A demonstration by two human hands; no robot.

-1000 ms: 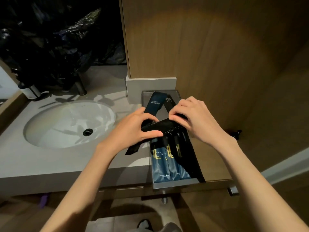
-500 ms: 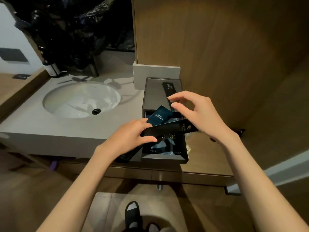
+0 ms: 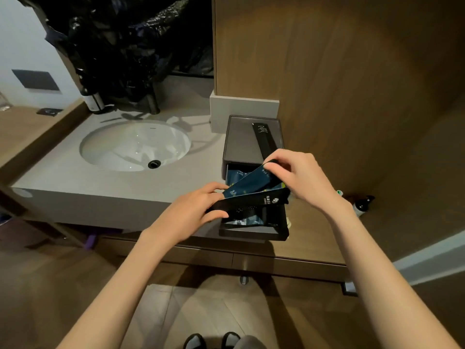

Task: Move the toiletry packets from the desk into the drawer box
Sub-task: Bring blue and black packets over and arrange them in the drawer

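Two packets over open drawer box (image 3: 251,234) | left fingers (image 3: 214,215) pinch black packet (image 3: 251,203); right fingers (image 3: 275,168) pinch blue packet (image 3: 254,183) — both slanted

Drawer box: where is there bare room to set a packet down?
The lid is bare beside the long packet. The counter between sink and box is bare. The open drawer is crowded: packets lie inside, the left hand grips a black packet and the right hand a blue packet above it.
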